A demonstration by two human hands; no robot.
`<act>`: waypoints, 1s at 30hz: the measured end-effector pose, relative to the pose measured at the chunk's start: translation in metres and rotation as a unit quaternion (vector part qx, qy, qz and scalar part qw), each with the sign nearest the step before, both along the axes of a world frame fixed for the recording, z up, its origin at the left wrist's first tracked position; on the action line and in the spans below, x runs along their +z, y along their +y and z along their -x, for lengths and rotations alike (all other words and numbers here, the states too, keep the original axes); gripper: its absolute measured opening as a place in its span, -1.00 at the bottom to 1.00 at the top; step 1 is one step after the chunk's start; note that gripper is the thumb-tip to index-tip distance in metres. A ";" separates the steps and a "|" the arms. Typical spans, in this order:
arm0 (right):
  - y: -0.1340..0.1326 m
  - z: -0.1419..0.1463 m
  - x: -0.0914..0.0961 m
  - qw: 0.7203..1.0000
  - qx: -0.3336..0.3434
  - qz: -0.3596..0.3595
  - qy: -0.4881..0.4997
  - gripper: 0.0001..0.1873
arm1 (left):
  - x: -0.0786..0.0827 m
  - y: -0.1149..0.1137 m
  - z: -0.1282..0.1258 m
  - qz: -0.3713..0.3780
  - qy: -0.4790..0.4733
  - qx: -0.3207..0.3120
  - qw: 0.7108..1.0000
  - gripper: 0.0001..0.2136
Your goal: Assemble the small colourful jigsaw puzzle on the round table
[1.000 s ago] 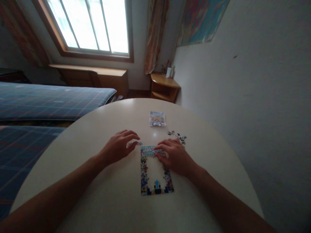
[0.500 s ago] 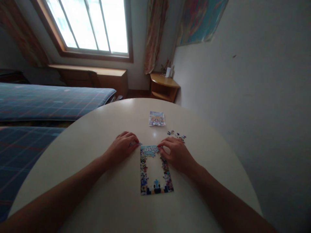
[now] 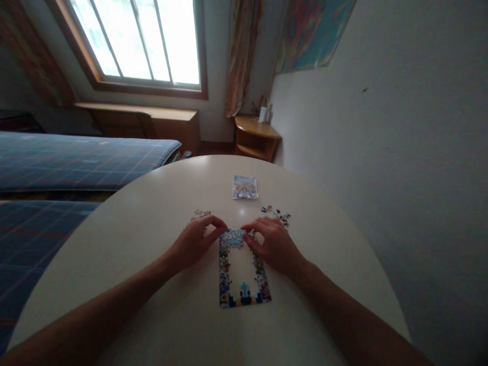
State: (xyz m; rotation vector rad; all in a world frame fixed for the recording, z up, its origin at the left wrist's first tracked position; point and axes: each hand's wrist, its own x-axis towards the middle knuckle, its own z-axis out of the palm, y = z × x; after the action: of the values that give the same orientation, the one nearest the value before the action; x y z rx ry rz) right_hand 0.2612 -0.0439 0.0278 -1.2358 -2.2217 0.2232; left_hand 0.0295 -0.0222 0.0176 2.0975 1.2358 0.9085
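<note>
A partly assembled jigsaw puzzle [image 3: 224, 284] lies flat in front of me, its frame of picture pieces joined around a bare middle. Blue lettering runs along its top. My left hand [image 3: 198, 239] is at the top left corner, thumb and forefinger pinched on a small puzzle piece mostly hidden by the fingertips. At the top right, my right hand [image 3: 275, 243] pinches a light blue puzzle piece [image 3: 250, 233] at the puzzle's edge. Loose pieces [image 3: 199, 212] lie beyond my left hand, and more loose pieces [image 3: 281, 215] sit beyond my right.
A small printed picture sheet [image 3: 245, 187] lies farther back on the round white table [image 3: 163, 203]. A plaid-covered bed [image 3: 84, 157] stands at the left, a wall [image 3: 412, 168] at the right. Behind the table is a wooden corner shelf [image 3: 257, 127].
My left hand has moved right from the loose pieces to the puzzle's top left corner, uncovering those pieces. My right hand has shifted slightly left along the top edge.
</note>
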 end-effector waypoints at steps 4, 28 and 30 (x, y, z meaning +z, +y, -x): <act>-0.007 0.008 0.004 0.999 0.026 -0.030 0.012 -0.86 | 0.006 -0.014 -0.010 0.037 -0.071 -0.028 0.996 -0.78; -0.011 0.012 0.005 0.997 0.034 -0.066 0.023 -0.81 | 0.007 -0.023 -0.019 0.123 -0.146 -0.005 0.982 -0.75; -0.011 0.012 0.004 0.996 0.031 -0.076 0.022 -0.81 | 0.005 -0.023 -0.020 0.132 -0.156 -0.013 0.979 -0.74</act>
State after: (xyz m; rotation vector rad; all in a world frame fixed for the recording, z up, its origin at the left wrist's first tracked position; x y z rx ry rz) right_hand 0.2487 -0.0552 0.0319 -1.0723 -2.1973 0.1012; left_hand 0.0492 -0.0455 0.0227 1.6853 1.0945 0.9601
